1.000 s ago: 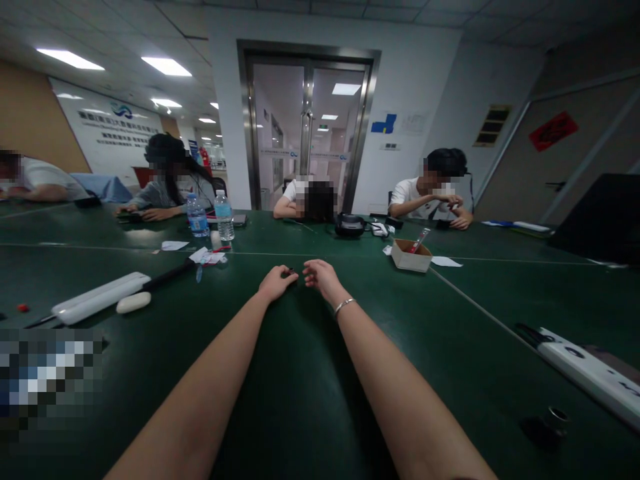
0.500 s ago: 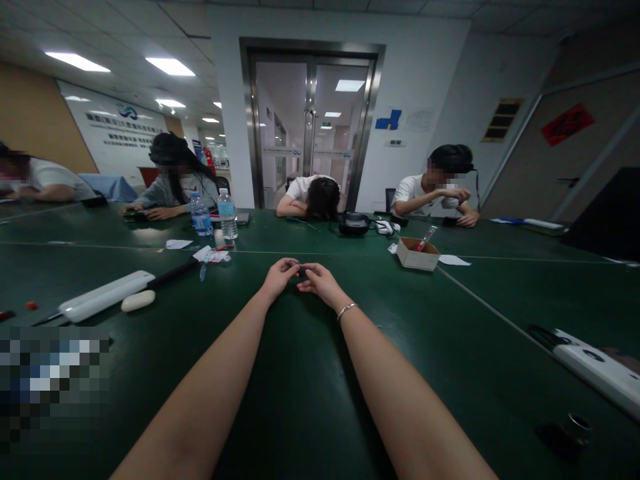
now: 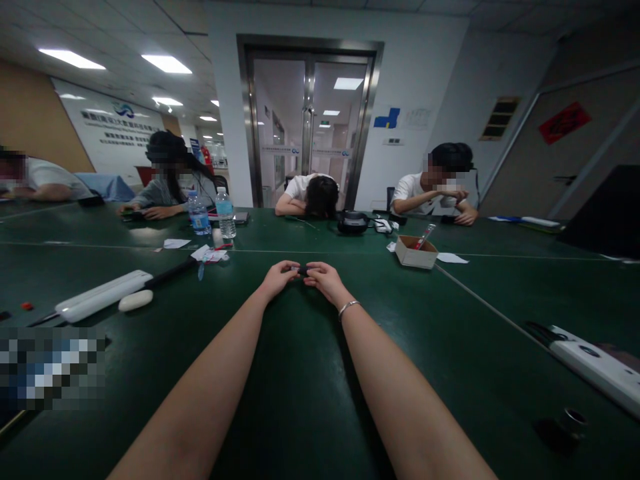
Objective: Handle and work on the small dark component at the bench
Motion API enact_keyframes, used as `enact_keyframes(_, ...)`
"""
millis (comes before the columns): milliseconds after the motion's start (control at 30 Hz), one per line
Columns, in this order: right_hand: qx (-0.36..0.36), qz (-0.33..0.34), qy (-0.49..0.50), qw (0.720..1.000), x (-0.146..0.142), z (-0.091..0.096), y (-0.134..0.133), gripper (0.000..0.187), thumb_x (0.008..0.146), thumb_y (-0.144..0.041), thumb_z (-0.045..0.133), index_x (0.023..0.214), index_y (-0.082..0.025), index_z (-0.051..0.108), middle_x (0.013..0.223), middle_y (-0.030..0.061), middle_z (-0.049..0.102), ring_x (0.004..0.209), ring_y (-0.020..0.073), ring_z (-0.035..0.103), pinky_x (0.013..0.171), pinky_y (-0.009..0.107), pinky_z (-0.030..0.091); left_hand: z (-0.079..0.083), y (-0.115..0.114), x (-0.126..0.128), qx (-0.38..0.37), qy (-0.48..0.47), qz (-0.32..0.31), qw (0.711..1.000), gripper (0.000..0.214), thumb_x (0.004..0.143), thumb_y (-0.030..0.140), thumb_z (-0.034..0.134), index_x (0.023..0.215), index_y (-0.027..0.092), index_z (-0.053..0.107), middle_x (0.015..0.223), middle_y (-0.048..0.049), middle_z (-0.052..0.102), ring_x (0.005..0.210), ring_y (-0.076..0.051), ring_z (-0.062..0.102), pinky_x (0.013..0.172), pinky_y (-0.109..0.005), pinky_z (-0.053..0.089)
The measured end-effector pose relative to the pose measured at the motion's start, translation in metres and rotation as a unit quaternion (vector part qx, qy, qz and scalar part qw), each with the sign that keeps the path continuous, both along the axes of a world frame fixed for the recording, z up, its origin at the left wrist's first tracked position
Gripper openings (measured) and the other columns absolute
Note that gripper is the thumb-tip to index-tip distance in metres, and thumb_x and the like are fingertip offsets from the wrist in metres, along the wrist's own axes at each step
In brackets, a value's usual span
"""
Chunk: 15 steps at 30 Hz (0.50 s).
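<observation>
While both hands meet over the middle of the worktop point(image 3: 300, 373), the step in hand reads as close two-handed work on a small dark piece point(image 3: 303, 271). The piece sits between the two sets of fingertips, bridging the gap. Whether it is one part or two pressed together: can't tell at this size.

Left hand point(image 3: 278, 280): thumb and fingers nearly closed, pinching the left end. Right hand point(image 3: 326, 281): thumb and fingers pinched on the right end, lower fingers loosely curled below. Can't tell whether the piece touches the worktop or is held just above it.

Nearby: cardboard box point(image 3: 417, 257) ahead and to the right, with a red-and-clear item point(image 3: 425, 237) standing tilted in it. White oval thing point(image 3: 136, 301) well off to the left; neither hand is near it.

Judgement on the next move: it calls for a firm pinch at both ends, ends kept in line, small finger motions rather than arm motion. Main risk is slip, since the piece is tiny and mostly covered by the fingers.
</observation>
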State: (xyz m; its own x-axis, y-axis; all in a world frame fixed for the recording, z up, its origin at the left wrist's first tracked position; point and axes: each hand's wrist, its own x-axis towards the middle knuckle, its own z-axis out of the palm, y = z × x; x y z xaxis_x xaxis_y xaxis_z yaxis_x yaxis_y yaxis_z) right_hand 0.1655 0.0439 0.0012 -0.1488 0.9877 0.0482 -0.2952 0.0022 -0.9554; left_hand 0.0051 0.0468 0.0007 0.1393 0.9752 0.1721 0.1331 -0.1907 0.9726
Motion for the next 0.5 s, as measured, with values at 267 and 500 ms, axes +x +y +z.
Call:
enact_keyframes(267,0.012,-0.028,0.011,0.999,0.0036,0.0015,-0.0002,0.011,0.077,-0.006,0.059,0.085,-0.013,0.058,0.063,-0.0003,0.059,0.052,0.0101,0.062,0.052,0.020,0.054,0.0013,-0.0003,0.0026,-0.013,-0.005,-0.010,1.000,0.021,0.078,0.028,0.057,0.092,0.013,0.059,0.082,-0.0062,0.064,0.072,-0.013,0.062,0.064,-0.023,0.046)
enact_keyframes(500,-0.003,-0.015,0.025,1.000,0.0038,0.0012,-0.0004,0.012,0.077,-0.004,0.058,0.087,-0.010,0.059,0.068,0.0024,0.061,0.055,0.0108,0.063,0.055,0.021,0.055,0.0042,-0.0009,0.0028,-0.039,-0.013,-0.005,0.999,0.022,0.080,0.030,0.054,0.089,0.011,0.059,0.069,-0.0030,0.061,0.060,-0.010,0.059,0.054,-0.020,0.041)
